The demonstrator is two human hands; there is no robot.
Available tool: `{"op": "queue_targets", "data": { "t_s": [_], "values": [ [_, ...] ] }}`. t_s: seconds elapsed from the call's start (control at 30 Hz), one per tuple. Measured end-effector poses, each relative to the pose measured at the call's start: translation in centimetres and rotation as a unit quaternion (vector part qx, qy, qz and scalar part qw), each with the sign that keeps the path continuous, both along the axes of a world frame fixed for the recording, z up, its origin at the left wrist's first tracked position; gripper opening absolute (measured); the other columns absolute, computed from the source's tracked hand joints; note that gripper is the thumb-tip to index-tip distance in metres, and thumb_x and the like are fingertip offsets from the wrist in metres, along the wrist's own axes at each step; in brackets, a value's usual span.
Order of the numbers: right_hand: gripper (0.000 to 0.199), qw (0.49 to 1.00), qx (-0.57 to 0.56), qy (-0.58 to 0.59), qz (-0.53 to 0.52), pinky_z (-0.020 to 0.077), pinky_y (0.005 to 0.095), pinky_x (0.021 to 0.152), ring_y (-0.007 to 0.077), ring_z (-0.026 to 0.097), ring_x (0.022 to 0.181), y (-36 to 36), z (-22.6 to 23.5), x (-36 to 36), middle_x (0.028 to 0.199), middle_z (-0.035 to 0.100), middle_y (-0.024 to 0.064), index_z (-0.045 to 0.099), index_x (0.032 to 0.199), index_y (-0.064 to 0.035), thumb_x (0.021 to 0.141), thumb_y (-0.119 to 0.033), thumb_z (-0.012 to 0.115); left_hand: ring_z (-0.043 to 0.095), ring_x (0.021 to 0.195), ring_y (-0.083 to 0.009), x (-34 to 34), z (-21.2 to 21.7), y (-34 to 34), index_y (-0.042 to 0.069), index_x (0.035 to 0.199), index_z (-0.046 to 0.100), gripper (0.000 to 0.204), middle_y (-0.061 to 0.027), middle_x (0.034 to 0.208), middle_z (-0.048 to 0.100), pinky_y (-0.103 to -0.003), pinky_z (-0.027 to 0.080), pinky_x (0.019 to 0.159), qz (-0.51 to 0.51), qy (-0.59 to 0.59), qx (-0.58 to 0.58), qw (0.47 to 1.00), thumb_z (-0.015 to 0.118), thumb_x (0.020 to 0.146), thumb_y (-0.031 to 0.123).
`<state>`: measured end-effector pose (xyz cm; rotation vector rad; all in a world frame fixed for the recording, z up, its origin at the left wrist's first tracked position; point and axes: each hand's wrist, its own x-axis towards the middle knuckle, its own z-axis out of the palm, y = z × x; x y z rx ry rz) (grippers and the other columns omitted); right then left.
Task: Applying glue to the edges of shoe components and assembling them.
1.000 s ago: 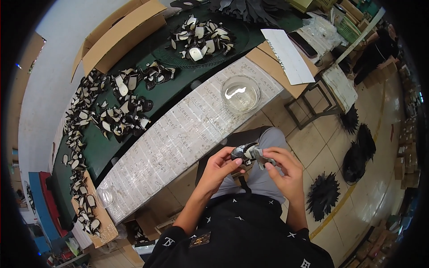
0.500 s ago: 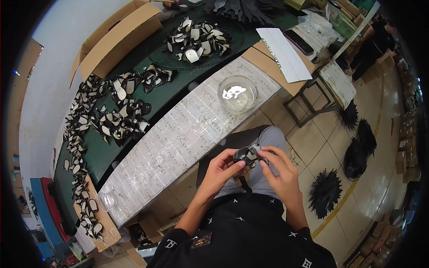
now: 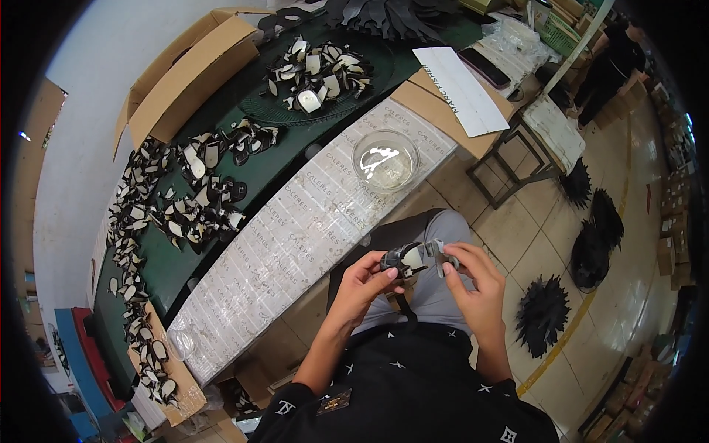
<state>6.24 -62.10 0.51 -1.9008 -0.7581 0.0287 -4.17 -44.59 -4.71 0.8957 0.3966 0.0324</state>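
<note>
At your far left, many small black-and-cream pieces (image 3: pixel 127 279) lie spread along the green table (image 3: pixel 159 266), some of them reaching down onto a cardboard sheet (image 3: pixel 188 385). Beside that sheet a round clear dish (image 3: pixel 183 343) sits at the near end of the pale wrapped board (image 3: pixel 295 214), while a cardboard box (image 3: pixel 185 77) stands open at the table's back. Further right, a ribbed plate (image 3: pixel 255 111) carries a heap (image 3: pixel 319 74) of similar pieces. Your left hand (image 3: pixel 362 286) has its thumb and fingers pinched on a black-and-cream part (image 3: pixel 412 258), held above your lap; a clear bowl (image 3: pixel 385 160) rests on the board beyond. Just right of that part is a grey strip (image 3: pixel 437 252), gripped between the bent fingers and thumb of your right hand (image 3: pixel 473 277); you cannot tell whether strip and part touch. Past a white card (image 3: pixel 461 92) and a dark phone (image 3: pixel 484 68), spiky black bundles (image 3: pixel 543 316) lie on the floor, and a person (image 3: pixel 613 63) stands at upper right.
</note>
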Motion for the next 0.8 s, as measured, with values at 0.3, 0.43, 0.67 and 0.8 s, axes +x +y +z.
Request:
{"op": "queue_targets", "data": {
  "t_s": [0.3, 0.43, 0.67, 0.8],
  "values": [
    [0.024, 0.985, 0.074, 0.154, 0.029, 0.0542, 0.0247, 0.075, 0.0144, 0.062, 0.093, -0.3, 0.4, -0.4, 0.109, 0.061, 0.0123, 0.064, 0.110, 0.0040, 0.085, 0.003, 0.063, 0.065, 0.096, -0.0207, 0.1, 0.0, 0.1, 0.001, 0.116, 0.054, 0.025, -0.0118, 0.108, 0.064, -0.029, 0.056, 0.077, 0.012, -0.006, -0.073, 0.997, 0.058, 0.093, 0.011],
    [0.024, 0.984, 0.058, 0.159, 0.057, 0.0537, 0.0237, 0.075, 0.0145, 0.062, 0.093, 0.1, 0.2, -0.7, 0.110, 0.061, 0.0129, 0.063, 0.110, 0.0057, 0.086, 0.004, 0.062, 0.066, 0.095, -0.0208, 0.3, -0.2, 0.0, 0.000, 0.114, 0.055, 0.024, -0.0120, 0.107, 0.064, -0.028, 0.056, 0.076, 0.013, -0.001, -0.077, 0.997, 0.058, 0.093, 0.012],
    [0.024, 0.982, 0.059, 0.167, 0.065, 0.0548, 0.0242, 0.076, 0.0153, 0.063, 0.094, 0.6, -0.2, -1.0, 0.110, 0.061, 0.0128, 0.063, 0.110, 0.0049, 0.086, 0.003, 0.062, 0.067, 0.095, -0.0205, 0.3, -0.6, -0.2, 0.001, 0.112, 0.055, 0.021, -0.0114, 0.105, 0.065, -0.028, 0.057, 0.076, 0.018, 0.004, -0.069, 0.997, 0.058, 0.093, 0.012],
    [0.025, 0.984, 0.046, 0.157, 0.067, 0.0556, 0.0246, 0.075, 0.0152, 0.063, 0.093, 0.7, -0.4, -1.1, 0.110, 0.061, 0.0123, 0.064, 0.110, 0.0043, 0.085, 0.003, 0.063, 0.067, 0.095, -0.0205, 0.3, -0.7, -0.2, 0.001, 0.112, 0.055, 0.021, -0.0114, 0.105, 0.065, -0.028, 0.057, 0.076, 0.019, 0.000, -0.072, 0.997, 0.058, 0.093, 0.011]
  ]
}}
